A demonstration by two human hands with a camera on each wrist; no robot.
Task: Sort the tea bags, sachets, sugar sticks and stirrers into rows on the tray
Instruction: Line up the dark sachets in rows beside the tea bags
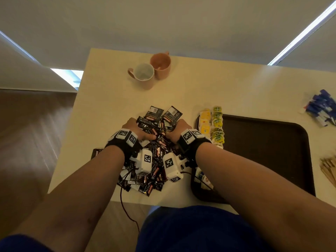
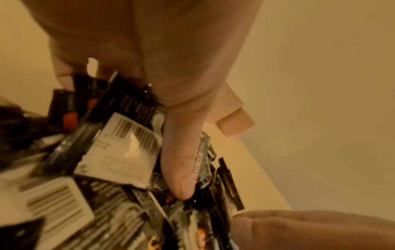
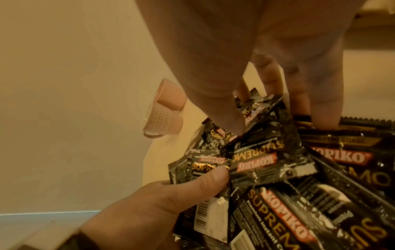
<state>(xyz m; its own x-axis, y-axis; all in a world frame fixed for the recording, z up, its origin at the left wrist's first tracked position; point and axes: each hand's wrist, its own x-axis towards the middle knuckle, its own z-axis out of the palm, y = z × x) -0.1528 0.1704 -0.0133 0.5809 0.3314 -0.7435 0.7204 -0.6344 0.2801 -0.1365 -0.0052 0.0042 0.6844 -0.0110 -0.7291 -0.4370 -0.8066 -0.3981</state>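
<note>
Both hands dig into the black sachet pile (image 1: 156, 142) on the worktop (image 1: 112, 106). Left hand (image 1: 135, 130) & right hand (image 1: 177, 130) each curl fingers round sachets, thumbs nearly meeting. The tray (image 1: 269, 151) lies at 3 o'clock of the pile, right hand nearer; tea bags (image 1: 211, 124) line its left edge w/ long axis running 12–6. Sugar sticks (image 1: 321, 110) & stirrers (image 1: 329, 170) wait beyond the tray's right side.

two pink mugs (image 1: 151, 70) stand touching on the cream table (image 1: 112, 99).
</note>
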